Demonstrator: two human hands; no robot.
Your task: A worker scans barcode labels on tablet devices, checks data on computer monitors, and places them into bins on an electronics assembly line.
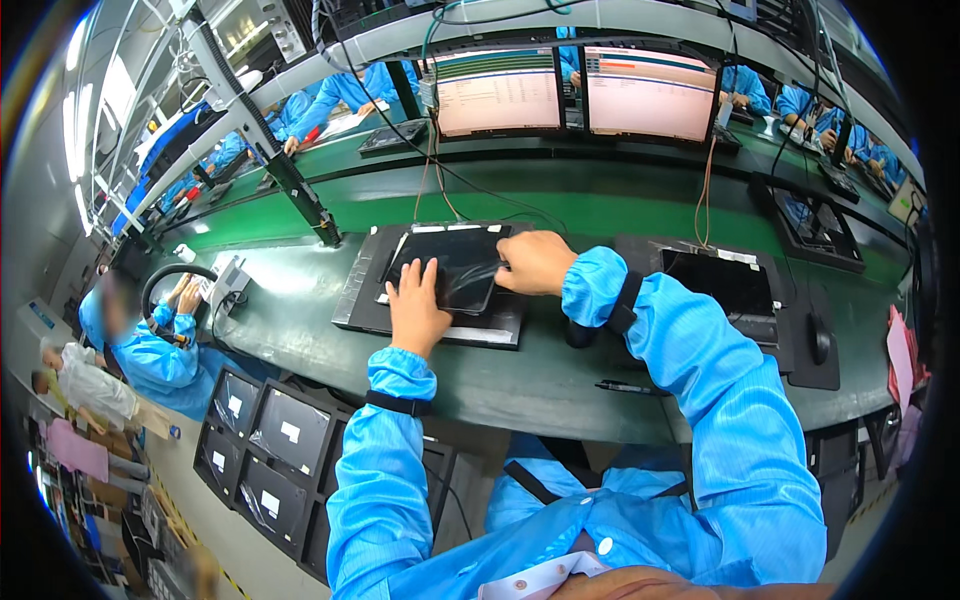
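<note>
A black tablet [463, 261] with a glossy screen lies on a dark, flat fixture [490, 332] on the bench in front of me. White tabs show along its upper edge. My left hand [418, 312] rests on the tablet's lower left part, fingers spread and flat. At the upper right edge, my right hand [537, 263] is closed, its fingertips curled down against the tablet. Pale streaks, either creases or reflections, cross the screen beside those fingers. Whatever the right fingers pinch is hidden.
A second dark tablet [717, 280] lies on the right, beside a mouse [820, 338]. A pen [630, 387] lies near the front edge. Two monitors [500, 92] stand behind, with hanging cables. Black trays [285, 430] stand low on the left, near a seated co-worker [160, 360].
</note>
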